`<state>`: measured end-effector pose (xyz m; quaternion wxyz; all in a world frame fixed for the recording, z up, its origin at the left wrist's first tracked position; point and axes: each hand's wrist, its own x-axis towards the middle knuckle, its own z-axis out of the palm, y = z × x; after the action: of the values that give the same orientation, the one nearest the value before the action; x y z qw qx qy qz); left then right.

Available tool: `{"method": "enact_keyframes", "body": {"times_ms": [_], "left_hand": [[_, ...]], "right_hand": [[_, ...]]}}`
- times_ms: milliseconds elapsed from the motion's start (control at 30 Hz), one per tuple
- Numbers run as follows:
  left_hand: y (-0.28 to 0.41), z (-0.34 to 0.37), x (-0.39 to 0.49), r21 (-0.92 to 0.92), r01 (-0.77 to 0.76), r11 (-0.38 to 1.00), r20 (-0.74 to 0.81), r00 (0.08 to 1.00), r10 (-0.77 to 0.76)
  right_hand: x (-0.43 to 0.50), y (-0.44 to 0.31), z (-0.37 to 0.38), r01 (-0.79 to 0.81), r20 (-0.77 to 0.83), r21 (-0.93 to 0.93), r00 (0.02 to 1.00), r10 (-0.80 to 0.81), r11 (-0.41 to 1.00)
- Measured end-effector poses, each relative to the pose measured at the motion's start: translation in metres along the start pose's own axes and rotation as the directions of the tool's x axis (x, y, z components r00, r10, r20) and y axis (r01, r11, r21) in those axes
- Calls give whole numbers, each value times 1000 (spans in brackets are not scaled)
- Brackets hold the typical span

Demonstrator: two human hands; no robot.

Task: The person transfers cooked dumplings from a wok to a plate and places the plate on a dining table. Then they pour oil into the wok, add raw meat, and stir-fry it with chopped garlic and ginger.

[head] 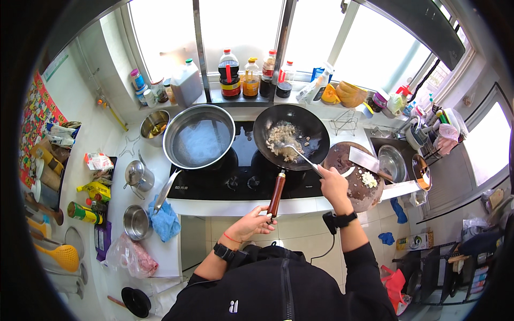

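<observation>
My right hand (pixel 335 188) is closed around the handle of a metal spatula (pixel 303 155), whose head rests among pale minced pieces (pixel 282 138) in a black wok (pixel 317 132). The wok's brown wooden handle (pixel 277 194) points towards me. At the handle's end is my left hand (pixel 255 223), fingers partly curled; whether it grips the handle is unclear. Right of the wok, a round wooden chopping board (pixel 355 202) carries a cleaver (pixel 364 159) and a small heap of chopped pale pieces (pixel 368 180). A wide pan of liquid (pixel 199 138) stands left of the wok.
Both pans stand on a black cooktop (pixel 209 189). A steel pot (pixel 155 122), a lidded pot (pixel 139 175), an empty pot (pixel 137 222), a blue cloth (pixel 165 220) and bagged meat (pixel 138 257) lie left. Sauce bottles (pixel 229 76) line the sill; a sink basin (pixel 391 162) is right.
</observation>
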<state>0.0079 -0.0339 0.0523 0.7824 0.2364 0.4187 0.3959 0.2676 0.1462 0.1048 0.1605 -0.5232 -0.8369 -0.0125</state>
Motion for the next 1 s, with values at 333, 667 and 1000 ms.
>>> {"method": "enact_keyframes", "body": {"times_ms": [333,667,1000], "left_hand": [[-1,0,-2,-18,-2,1000,20,1000,2],[-1,-1,-4,-11,-9,1000,17,1000,9],[-8,-1,-2,-62,-44,997,-85,996,39]], "right_hand": [[24,-8,12,-131,-49,-103,991,126,986],[-25,-16,59,-184,-32,-12,983,183,983],[-32,5,45,-180,130,420,982,138,890]]}}
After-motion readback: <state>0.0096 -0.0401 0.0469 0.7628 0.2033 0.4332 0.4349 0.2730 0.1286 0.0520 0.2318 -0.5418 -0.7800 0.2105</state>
